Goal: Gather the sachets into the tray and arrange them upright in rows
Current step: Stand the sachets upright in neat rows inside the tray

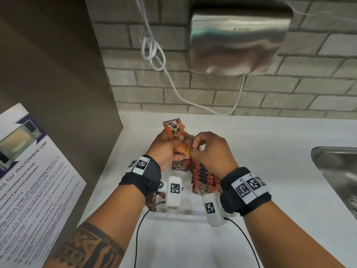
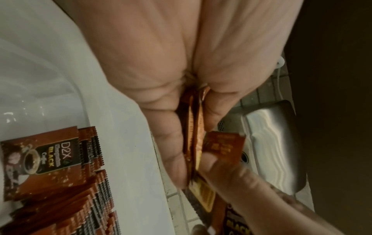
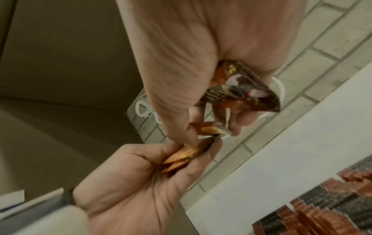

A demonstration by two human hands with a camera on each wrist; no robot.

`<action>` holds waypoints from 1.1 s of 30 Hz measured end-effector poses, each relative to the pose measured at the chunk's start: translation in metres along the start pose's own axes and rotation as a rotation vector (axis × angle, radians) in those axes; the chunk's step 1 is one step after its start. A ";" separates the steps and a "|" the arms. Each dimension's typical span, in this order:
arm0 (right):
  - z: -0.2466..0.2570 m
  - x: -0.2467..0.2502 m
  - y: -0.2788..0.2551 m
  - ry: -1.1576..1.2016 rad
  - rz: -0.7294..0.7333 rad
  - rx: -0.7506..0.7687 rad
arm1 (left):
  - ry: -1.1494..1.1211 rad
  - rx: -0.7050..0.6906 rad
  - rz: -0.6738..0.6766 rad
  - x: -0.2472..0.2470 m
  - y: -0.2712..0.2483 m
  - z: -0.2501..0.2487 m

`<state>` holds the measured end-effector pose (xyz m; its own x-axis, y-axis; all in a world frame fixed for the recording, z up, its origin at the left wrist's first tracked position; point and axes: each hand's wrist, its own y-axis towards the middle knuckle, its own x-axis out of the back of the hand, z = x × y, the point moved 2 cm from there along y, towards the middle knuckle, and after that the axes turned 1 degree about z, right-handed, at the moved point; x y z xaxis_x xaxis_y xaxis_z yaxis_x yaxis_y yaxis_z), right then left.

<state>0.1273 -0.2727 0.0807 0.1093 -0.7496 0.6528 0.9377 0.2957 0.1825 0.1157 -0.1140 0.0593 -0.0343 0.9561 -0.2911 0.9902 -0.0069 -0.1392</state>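
Observation:
Over the white tray (image 1: 183, 214), my left hand (image 1: 173, 144) grips a small stack of orange-brown coffee sachets (image 1: 173, 130), seen edge-on between its fingers in the left wrist view (image 2: 193, 143). My right hand (image 1: 195, 147) meets it from the right and pinches the corner of one sachet (image 1: 186, 150) in that stack. In the right wrist view, the right hand's curled fingers also hold another sachet (image 3: 241, 92). Rows of upright sachets (image 1: 202, 175) fill the right part of the tray, also seen in the wrist views (image 2: 50, 159) (image 3: 332, 206).
The tray sits on a white counter (image 1: 270, 151) below a brick wall. A steel sink (image 1: 338, 171) lies at the right. A hand dryer (image 1: 239, 37) and white cable (image 1: 154, 51) hang on the wall. A microwave notice (image 1: 29, 180) sits on the brown panel at left.

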 end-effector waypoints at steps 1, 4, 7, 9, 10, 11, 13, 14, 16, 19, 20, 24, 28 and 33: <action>-0.001 -0.001 0.000 0.008 0.017 -0.015 | 0.000 0.001 -0.003 0.000 0.000 0.000; -0.003 -0.001 0.002 0.013 0.058 -0.033 | -0.035 0.004 -0.001 0.002 -0.001 0.001; -0.003 0.002 0.002 0.039 0.050 -0.060 | -0.052 -0.008 0.027 0.003 -0.002 0.001; -0.003 0.002 0.003 0.066 0.052 -0.084 | -0.079 -0.009 0.037 0.004 -0.003 0.000; -0.004 0.001 0.003 0.085 0.046 -0.090 | -0.089 -0.006 0.047 0.005 -0.002 0.000; -0.005 0.001 0.004 0.114 0.032 -0.096 | -0.086 -0.004 0.052 0.005 -0.001 0.001; -0.006 0.003 0.004 0.183 0.010 -0.117 | -0.038 -0.003 0.051 0.005 0.000 0.003; -0.007 0.004 0.005 0.220 0.009 -0.137 | -0.006 -0.004 0.047 0.005 0.001 0.004; -0.006 0.005 0.006 0.334 0.042 -0.210 | 0.043 -0.010 0.046 0.006 0.001 0.005; -0.006 0.007 0.006 0.585 0.145 -0.333 | 0.084 -0.020 0.068 0.005 0.000 0.006; -0.007 0.007 0.006 0.675 0.183 -0.367 | 0.089 -0.020 0.079 0.005 0.000 0.006; -0.012 0.010 0.008 0.815 0.266 -0.373 | 0.121 -0.012 0.071 0.005 0.000 0.006; -0.013 0.015 0.010 0.779 0.177 -0.372 | 0.161 -0.033 -0.042 0.010 0.004 0.007; -0.004 0.005 0.004 0.573 0.170 -0.298 | 0.163 -0.080 -0.071 0.002 0.005 0.004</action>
<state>0.1331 -0.2773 0.0816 0.3448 -0.9273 0.1456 0.9338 0.3231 -0.1535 0.1201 -0.1135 0.0543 -0.0889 0.9881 -0.1252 0.9939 0.0796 -0.0769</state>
